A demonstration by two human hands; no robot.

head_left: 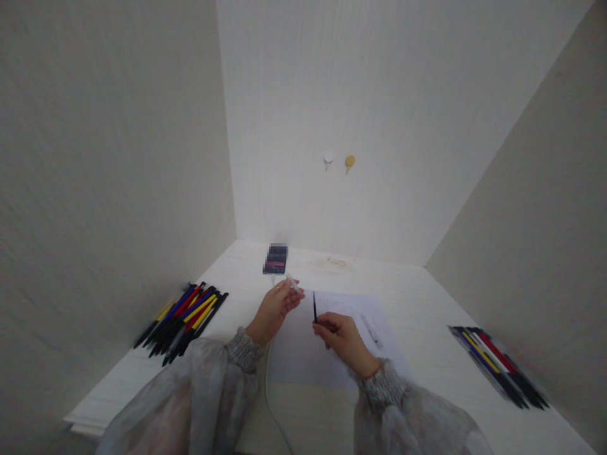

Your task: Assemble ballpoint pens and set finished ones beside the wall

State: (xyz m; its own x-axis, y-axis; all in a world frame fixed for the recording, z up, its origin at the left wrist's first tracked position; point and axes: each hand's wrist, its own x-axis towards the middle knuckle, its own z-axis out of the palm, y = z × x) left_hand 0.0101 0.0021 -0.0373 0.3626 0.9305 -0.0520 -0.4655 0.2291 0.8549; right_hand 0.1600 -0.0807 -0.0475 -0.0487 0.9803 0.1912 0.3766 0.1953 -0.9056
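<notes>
My left hand [275, 308] is raised a little over the table, its fingers pinched on a small clear pen part [293, 284]. My right hand [342, 337] is closed on a thin black pen refill [315, 307] that points up and away. Both hands hover over a white sheet of paper [303, 347] lying in the middle of the table. A clear pen piece [371, 331] lies on the sheet just right of my right hand.
A heap of several black, red, yellow and blue pens [184, 313] lies at the left. A row of several pens [497, 364] lies at the right. A small dark object [275, 259] sits near the back wall. White walls enclose the table [427, 303].
</notes>
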